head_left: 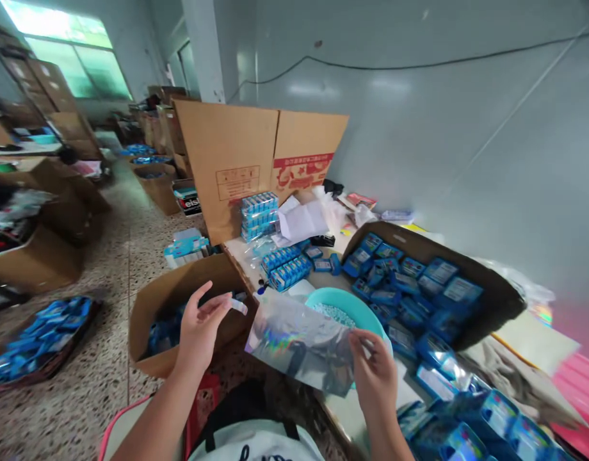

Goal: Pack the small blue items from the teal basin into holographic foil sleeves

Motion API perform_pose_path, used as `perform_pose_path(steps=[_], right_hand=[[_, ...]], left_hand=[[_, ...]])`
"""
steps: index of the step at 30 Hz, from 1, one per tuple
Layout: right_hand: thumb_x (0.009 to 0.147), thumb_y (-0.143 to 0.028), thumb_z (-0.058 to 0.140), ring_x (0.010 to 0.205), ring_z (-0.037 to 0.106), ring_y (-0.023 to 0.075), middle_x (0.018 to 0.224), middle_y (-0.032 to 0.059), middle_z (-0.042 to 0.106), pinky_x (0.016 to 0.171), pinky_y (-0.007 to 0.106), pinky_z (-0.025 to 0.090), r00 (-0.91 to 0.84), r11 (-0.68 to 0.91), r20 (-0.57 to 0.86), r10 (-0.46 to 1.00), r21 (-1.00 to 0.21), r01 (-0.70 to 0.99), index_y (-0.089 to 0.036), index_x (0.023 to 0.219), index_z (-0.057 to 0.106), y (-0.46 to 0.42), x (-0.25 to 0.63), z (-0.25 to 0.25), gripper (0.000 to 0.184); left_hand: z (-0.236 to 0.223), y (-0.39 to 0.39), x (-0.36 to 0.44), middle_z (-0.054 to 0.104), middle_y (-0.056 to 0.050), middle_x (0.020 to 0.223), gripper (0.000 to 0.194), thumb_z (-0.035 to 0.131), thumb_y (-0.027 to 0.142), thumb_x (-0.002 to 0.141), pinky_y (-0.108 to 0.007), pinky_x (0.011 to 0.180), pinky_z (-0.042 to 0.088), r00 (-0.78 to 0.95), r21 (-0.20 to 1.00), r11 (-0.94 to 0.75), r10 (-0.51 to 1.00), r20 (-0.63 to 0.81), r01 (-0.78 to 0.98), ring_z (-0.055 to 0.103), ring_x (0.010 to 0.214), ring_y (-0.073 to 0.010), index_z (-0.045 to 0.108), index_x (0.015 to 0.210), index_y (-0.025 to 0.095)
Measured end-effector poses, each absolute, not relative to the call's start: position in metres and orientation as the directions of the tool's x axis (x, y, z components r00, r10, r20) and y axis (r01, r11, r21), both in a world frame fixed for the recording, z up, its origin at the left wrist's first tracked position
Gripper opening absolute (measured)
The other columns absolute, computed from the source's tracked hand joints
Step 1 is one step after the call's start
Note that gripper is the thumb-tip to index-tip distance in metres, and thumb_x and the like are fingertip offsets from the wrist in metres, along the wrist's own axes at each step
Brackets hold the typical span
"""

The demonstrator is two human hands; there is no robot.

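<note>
My left hand (201,323) is raised over the open carton, its thumb and forefinger pinched on a small whitish strip (239,307). In my right hand (372,362) is the right edge of a shiny, see-through plastic bag (301,339) with a rainbow sheen. The bag hangs flat in front of me and hides part of a turquoise basin (366,310) that holds small pale pieces (333,312). The bag's left end is free, a little to the right of the strip.
Right of the basin stands a dark box (503,291) full of small blue boxes (404,285). Wrapped blue packs (289,272) lie on the table before an upright cardboard sheet (232,141). An open carton (145,320) stands at the left, a basket of blue packets (49,333) on the floor.
</note>
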State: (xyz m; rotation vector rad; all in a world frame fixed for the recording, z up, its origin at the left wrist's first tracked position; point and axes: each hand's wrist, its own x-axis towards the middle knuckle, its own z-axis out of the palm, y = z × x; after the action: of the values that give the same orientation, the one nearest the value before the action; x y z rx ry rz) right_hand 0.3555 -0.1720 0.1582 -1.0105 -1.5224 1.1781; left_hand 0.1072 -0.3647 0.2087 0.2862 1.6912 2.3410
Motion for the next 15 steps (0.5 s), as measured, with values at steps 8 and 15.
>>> perform_pose_path(steps=[8,15], right_hand=[[0.080,-0.045,0.074,0.069,0.063,0.0192,0.082,0.0060,0.070,0.061,0.029,0.047,0.222,0.280,0.307,0.925,-0.949,0.146,-0.018,0.096,0.070,-0.130,0.331,0.169,0.032],[0.092,-0.038,0.058,0.086,0.069,0.0249,0.102,0.0130,0.075,0.082,0.041,0.051,0.198,0.549,0.733,0.651,-0.634,0.544,-0.017,0.093,0.070,-0.037,0.245,0.144,0.024]], left_hand=[[0.196,-0.282,0.035,0.076,-0.004,0.086,0.082,0.089,0.030,0.061,-0.036,0.097,0.050,-0.885,0.929,-0.313,0.465,-0.034,-0.200,0.071,0.101,-0.0210,0.051,0.134,0.021],[0.184,-0.215,-0.070,0.075,-0.003,0.089,0.078,0.088,0.029,0.063,-0.034,0.091,0.052,-0.778,0.898,-0.307,0.626,-0.060,-0.316,0.070,0.101,-0.0206,0.052,0.132,0.021]])
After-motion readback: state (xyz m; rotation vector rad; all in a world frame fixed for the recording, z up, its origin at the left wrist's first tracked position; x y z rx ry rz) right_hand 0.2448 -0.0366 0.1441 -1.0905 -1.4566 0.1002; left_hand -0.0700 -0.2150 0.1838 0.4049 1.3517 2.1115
